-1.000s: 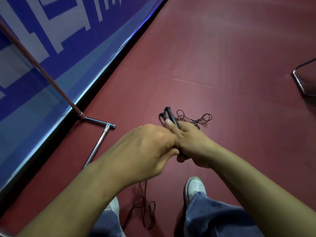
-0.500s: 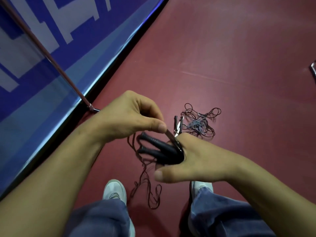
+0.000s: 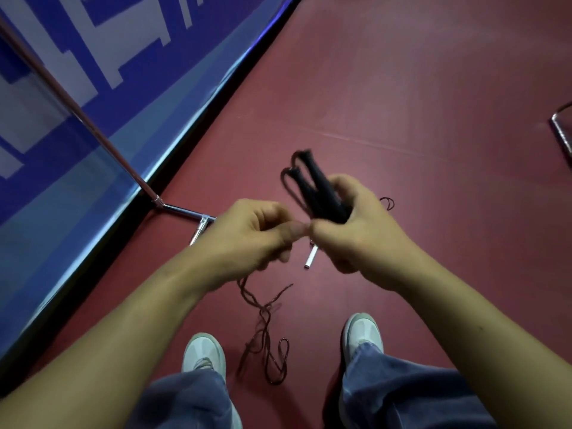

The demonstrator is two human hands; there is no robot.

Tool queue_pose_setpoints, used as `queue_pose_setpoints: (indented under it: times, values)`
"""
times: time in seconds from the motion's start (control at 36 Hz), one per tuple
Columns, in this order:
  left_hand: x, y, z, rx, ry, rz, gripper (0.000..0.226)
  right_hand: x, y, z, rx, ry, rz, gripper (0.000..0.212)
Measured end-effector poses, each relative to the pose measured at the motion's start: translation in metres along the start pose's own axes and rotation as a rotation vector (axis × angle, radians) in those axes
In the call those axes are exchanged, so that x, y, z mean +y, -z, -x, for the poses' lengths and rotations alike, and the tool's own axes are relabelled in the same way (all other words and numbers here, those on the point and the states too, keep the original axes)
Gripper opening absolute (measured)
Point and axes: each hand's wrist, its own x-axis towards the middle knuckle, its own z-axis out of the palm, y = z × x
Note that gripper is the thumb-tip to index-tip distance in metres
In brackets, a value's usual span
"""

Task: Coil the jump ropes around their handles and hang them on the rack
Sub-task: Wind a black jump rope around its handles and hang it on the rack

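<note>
- While the right grip [image 3: 365,230] was clenched round the two black handles [image 3: 318,193], held side by side with their tips pointing up and away, the left grip [image 3: 250,236] pinched the dark cord [image 3: 263,320] just beside the right thumb.
- Below the left grip, the cord fell in loose, twisted loops to the red floor [image 3: 433,88] between the shoes, so most of the winding seemed not yet done.
- Doing this step well probably meant keeping the handles pressed parallel and laying each turn snug against the one before.
- Light, even tension from the pinching fingers would likely stop the turns slipping off the handle ends.
- The hanging loops looked tangled and might snag, so letting the slack run freely through the pinch seemed wise.
- A silver handle [image 3: 311,257], seemingly from another rope, lay on the floor under the hands.
- The rack [image 3: 185,210] stood near on the left.
</note>
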Motion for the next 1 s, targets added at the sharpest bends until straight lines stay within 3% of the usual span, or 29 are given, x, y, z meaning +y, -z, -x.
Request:
queue_pose_setpoints:
  times: [0.11, 0.25, 0.39, 0.5, 0.61, 0.81, 1.0]
  values:
    - [0.000, -0.008, 0.000, 0.020, 0.008, -0.165, 0.022, 0.001, 0.011, -0.005, 0.031, -0.016, -0.002, 0.024]
    - [0.004, -0.016, 0.008, -0.033, -0.026, -0.364, 0.017, 0.010, 0.023, -0.009, 0.082, -0.067, 0.143, 0.020]
    - [0.001, -0.017, 0.016, -0.141, -0.032, -0.647, 0.027, 0.018, 0.019, -0.007, -0.016, -0.064, 0.509, 0.026]
    - [0.000, -0.017, 0.022, -0.192, -0.004, -0.739, 0.026, 0.021, 0.011, -0.007, -0.004, -0.034, 0.737, 0.034]
    - [0.005, -0.020, 0.022, -0.165, -0.055, -0.748, 0.019, 0.023, 0.012, -0.012, 0.057, -0.017, 0.649, 0.029]
    - [0.014, -0.022, 0.021, -0.119, -0.068, -0.654, 0.016, 0.016, 0.013, -0.017, 0.151, -0.063, 0.290, 0.017]
    - [0.025, -0.034, 0.029, -0.059, -0.155, -0.677, 0.024, 0.014, 0.018, -0.023, 0.290, -0.125, 0.191, 0.011]
